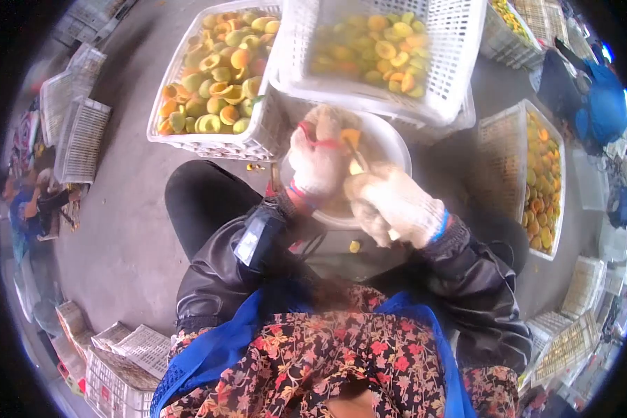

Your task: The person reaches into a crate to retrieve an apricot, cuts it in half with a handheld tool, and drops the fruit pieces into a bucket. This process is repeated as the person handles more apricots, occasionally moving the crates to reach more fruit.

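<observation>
My left hand (319, 152), in a pale, soiled work glove, is closed around an orange piece of apricot (350, 136). My right hand (399, 204), gloved too, grips a small knife (357, 155) whose narrow blade points up toward the fruit. The pale end of its handle pokes out below the fist. Both hands are over a white basin (400, 150), and they hide much of its inside. Beyond it, a white crate (296, 82) holds several apricots (397, 52), some cut open.
At the upper left, another crate (161, 134) is full of halved apricots (219, 76). A third crate of fruit (522, 174) stands at the right. Stacked crates (83, 139) line the left side. A person in blue (606, 101) is at the upper right. One fruit piece (354, 246) lies below the basin.
</observation>
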Demonstrator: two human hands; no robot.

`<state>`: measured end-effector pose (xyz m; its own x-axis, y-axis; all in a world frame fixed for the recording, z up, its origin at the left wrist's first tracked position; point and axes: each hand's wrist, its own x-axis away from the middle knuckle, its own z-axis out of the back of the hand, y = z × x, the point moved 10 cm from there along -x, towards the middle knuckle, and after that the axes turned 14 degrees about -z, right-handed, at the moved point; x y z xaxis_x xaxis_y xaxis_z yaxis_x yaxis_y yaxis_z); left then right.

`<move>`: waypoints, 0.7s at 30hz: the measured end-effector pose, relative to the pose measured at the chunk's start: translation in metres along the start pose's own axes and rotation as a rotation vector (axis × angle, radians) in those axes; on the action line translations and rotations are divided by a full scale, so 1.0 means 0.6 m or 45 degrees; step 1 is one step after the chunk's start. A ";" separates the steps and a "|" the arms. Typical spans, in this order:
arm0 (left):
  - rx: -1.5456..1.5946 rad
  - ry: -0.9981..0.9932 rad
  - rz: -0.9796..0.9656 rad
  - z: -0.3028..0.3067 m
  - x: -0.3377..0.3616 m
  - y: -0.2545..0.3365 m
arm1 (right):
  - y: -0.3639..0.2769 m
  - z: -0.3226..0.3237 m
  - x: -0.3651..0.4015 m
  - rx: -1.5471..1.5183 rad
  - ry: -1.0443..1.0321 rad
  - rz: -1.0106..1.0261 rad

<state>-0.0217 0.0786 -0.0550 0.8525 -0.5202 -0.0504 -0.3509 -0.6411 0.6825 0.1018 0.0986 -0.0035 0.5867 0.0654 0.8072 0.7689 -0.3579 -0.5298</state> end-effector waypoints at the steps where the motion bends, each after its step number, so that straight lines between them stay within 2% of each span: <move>1: 0.471 0.115 0.213 -0.008 0.013 -0.017 | -0.008 0.004 -0.002 0.161 0.089 0.082; 2: 0.471 0.113 0.193 -0.013 0.010 -0.007 | -0.016 0.003 0.001 0.321 0.179 0.161; 4: -0.157 0.083 0.330 0.005 0.018 -0.013 | -0.022 -0.007 -0.001 0.281 0.154 0.143; 5: -0.430 -0.167 0.124 0.050 -0.015 -0.053 | -0.023 -0.012 0.000 0.227 0.141 0.117; 6: -0.431 -0.168 0.126 0.042 -0.026 -0.039 | -0.022 -0.014 0.001 0.166 0.134 0.090; 8: 0.496 -0.227 0.635 -0.057 0.009 -0.026 | -0.002 -0.011 0.009 0.014 0.135 0.011; 9: 0.404 -0.284 0.330 -0.084 0.012 0.028 | -0.009 -0.014 0.013 -0.123 -0.016 0.056; 10: 0.231 -0.278 0.415 -0.070 -0.004 0.012 | -0.019 -0.015 0.023 -0.116 -0.060 0.082; 12: 0.446 -0.250 0.340 -0.087 0.001 0.027 | -0.019 -0.015 0.017 -0.065 -0.104 0.137; 13: 0.313 -0.150 0.366 -0.067 0.004 0.020 | -0.012 -0.018 0.011 -0.070 -0.095 0.130; 15: 0.286 -0.110 0.309 -0.050 0.009 0.015 | -0.022 -0.020 0.002 0.256 0.116 0.252; 16: 0.251 -0.067 0.248 -0.032 0.011 0.012 | -0.020 -0.024 -0.001 0.253 0.116 0.245; 17: 0.182 -0.188 0.276 -0.015 0.009 -0.003 | -0.012 -0.026 -0.005 0.249 0.122 0.189; 18: 0.180 -0.187 0.278 0.003 0.002 -0.015 | -0.006 -0.027 -0.009 0.248 0.129 0.139; 20: 0.732 -0.538 0.351 -0.037 0.014 -0.010 | 0.003 -0.013 -0.020 0.238 0.134 0.087; 21: 0.733 -0.530 0.359 -0.035 0.018 -0.005 | 0.026 -0.039 -0.029 -0.253 -0.360 -0.083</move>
<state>-0.0035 0.0868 -0.0424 0.5244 -0.8045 -0.2789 -0.7776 -0.5859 0.2281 0.0975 0.0702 -0.0195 0.6066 0.3392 0.7190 0.7587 -0.5172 -0.3961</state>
